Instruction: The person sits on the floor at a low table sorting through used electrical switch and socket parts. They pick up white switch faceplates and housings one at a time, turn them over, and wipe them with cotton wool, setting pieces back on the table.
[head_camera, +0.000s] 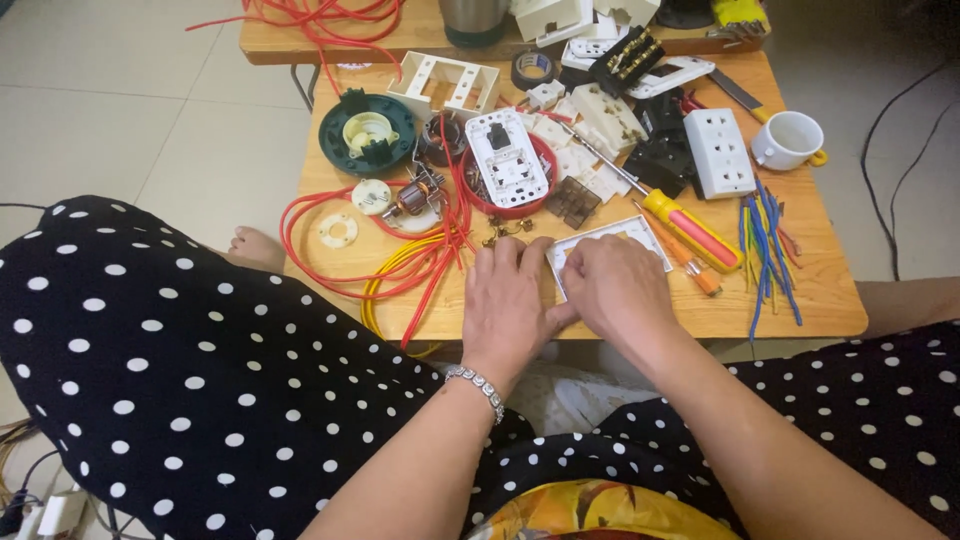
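head view: both hands lie on a flat white plastic plate (612, 240) at the near edge of the small wooden table (830, 290). the left hand (508, 300) rests palm down, fingers pressed at the plate's left edge; the right hand (620, 290) covers its lower half, fingers curled on it. just right lies a yellow-handled screwdriver (690, 228), left a glossy loop of red wire (350, 250), behind a round red bowl (508, 180).

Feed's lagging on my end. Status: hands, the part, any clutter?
Left hand and right hand both pressed on the white switch faceplate, near table edge. Yellow-handled screwdriver lies just right of it; red wires and yellow wires left.
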